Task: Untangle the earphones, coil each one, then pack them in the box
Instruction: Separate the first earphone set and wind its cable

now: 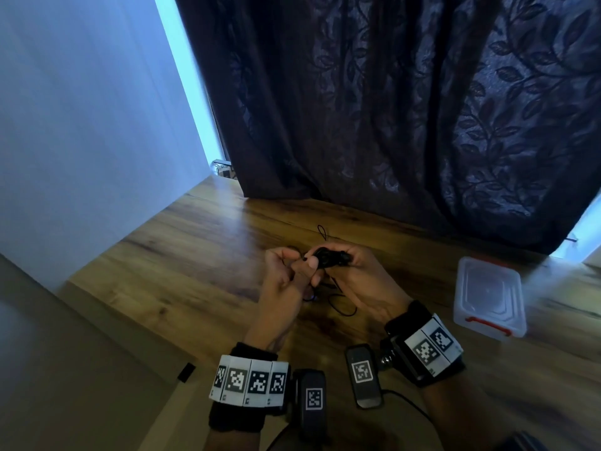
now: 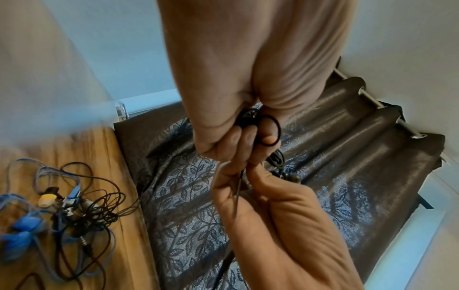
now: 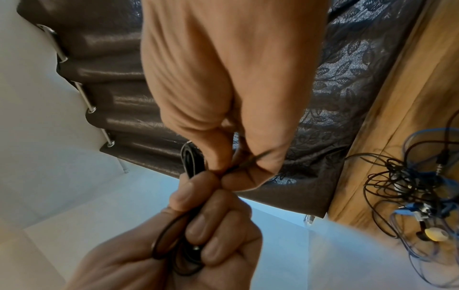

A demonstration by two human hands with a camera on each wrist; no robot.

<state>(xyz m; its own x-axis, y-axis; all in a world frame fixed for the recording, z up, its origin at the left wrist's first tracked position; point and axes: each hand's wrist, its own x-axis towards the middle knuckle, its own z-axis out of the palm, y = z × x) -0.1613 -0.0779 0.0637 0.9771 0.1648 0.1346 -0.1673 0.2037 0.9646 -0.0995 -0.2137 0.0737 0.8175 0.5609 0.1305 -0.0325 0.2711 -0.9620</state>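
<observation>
Both hands meet above the wooden table (image 1: 201, 255). My right hand (image 1: 328, 265) grips a coiled black earphone cable (image 1: 330, 257) in its curled fingers; the right wrist view shows the loops (image 3: 174, 245) in its fist. My left hand (image 1: 292, 260) pinches the loose end of that cable (image 2: 238, 188) between thumb and fingers, right against the coil (image 2: 269, 130). A tangle of black and blue earphones (image 2: 69, 208) lies on the table beneath the hands, also seen as the tangle (image 3: 417, 188). The clear plastic box (image 1: 489, 296) with red latches stands to the right, lid on.
A dark leaf-patterned curtain (image 1: 390, 109) hangs against the table's far edge. A white wall (image 1: 81, 125) borders the left side. A short black cable loop (image 1: 322, 231) lies beyond the hands. The table's left edge drops to the floor.
</observation>
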